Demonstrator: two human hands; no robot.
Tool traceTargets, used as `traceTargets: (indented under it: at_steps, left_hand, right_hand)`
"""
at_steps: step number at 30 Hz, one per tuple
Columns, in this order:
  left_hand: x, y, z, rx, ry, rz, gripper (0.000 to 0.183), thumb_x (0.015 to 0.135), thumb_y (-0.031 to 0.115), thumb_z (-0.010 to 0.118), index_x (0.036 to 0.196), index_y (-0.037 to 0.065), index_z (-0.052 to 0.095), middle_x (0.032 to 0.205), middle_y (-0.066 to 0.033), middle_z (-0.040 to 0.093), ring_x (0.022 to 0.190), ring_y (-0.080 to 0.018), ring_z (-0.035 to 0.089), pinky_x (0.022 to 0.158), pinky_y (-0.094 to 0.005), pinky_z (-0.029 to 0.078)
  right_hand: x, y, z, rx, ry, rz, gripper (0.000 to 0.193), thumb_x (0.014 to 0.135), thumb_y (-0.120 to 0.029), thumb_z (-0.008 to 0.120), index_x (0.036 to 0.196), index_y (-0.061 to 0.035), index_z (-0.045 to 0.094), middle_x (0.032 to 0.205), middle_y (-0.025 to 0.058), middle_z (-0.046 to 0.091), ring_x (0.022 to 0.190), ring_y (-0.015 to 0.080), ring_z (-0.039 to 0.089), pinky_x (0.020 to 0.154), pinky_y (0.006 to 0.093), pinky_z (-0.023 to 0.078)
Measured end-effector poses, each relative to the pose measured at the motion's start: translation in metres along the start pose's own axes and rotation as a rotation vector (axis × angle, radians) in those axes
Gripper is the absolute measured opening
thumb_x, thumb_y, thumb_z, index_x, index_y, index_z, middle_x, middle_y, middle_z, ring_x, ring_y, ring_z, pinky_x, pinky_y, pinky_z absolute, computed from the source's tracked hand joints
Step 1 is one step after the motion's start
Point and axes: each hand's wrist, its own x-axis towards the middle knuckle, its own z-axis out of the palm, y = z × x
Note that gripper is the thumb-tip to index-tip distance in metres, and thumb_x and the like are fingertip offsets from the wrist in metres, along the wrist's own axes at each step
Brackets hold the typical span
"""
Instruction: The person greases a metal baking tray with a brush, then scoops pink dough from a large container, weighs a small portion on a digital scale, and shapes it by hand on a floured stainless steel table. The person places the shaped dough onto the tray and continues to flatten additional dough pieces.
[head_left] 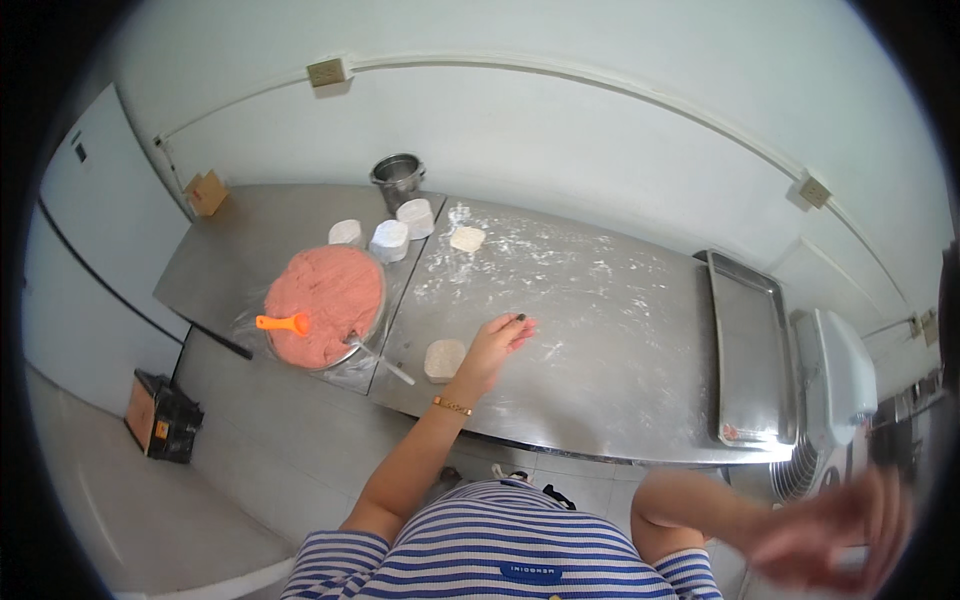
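My left hand (497, 345) is over the middle of the steel table, its fingers bent in toward the thumb. Whatever it pinches, if anything, is too small to make out. Just left of that wrist lies a stack of pale round dough wrappers (444, 361). A smaller pale dough piece (467, 239) rests farther back on scattered flour. My right hand (835, 535) is off the table's front edge at the lower right, smeared by motion. At the left, a large bowl holds pink minced filling (325, 285), with an orange scoop (285, 323) and a pale-handled utensil (385, 362) in it.
Three white wrapped stacks (390, 241) stand behind the bowl, near a metal pot (398, 180). A shallow metal tray (752, 350) lies at the table's right end, beside a white appliance (835, 370). A cardboard box (206, 193) sits at the back left; a pale cabinet (105, 230) stands beyond.
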Motion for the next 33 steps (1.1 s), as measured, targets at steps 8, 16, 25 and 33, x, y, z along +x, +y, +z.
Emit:
traceTargets:
  at_steps: [8,16,25,33]
  left_hand:
    - [-0.011,0.027,0.019,-0.160,0.012,0.067,0.020,0.093,0.024,0.051,0.083,0.008,0.058,0.084,0.0006,0.055,0.079,-0.0061,0.049,0.075,-0.0210,0.041]
    - [-0.031,0.054,0.052,-0.045,-0.048,0.144,0.014,0.091,0.020,0.053,0.091,0.006,0.058,0.089,0.0009,0.055,0.084,-0.0060,0.050,0.081,-0.0219,0.041]
    - [-0.042,0.099,0.115,0.035,-0.232,0.511,0.018,0.083,0.001,0.063,0.101,0.001,0.058,0.099,-0.0012,0.055,0.090,-0.0082,0.054,0.078,-0.0217,0.047]
    - [-0.029,0.095,0.130,0.042,-0.186,0.764,0.014,0.084,-0.003,0.059,0.097,-0.002,0.063,0.100,-0.0036,0.052,0.088,-0.0096,0.056,0.076,-0.0210,0.049]
  right_hand:
    - [-0.055,0.011,-0.145,-0.040,0.814,0.606,0.013,0.091,-0.007,0.048,0.098,0.0021,0.054,0.092,0.0094,0.051,0.084,0.0163,0.049,0.084,0.0317,0.042]
    - [-0.067,0.010,-0.148,-0.148,0.862,0.623,0.012,0.086,-0.003,0.056,0.098,0.0004,0.055,0.096,0.0100,0.053,0.087,0.0150,0.052,0.084,0.0285,0.044]
    - [-0.094,0.019,-0.147,-0.457,0.718,0.808,0.030,0.079,0.003,0.064,0.107,-0.0007,0.055,0.104,0.0091,0.059,0.093,0.0104,0.057,0.086,0.0250,0.046]
    - [-0.107,0.024,-0.138,-0.495,0.771,0.877,0.034,0.079,0.004,0.063,0.111,0.0018,0.052,0.102,0.0093,0.060,0.097,0.0129,0.058,0.086,0.0237,0.047]
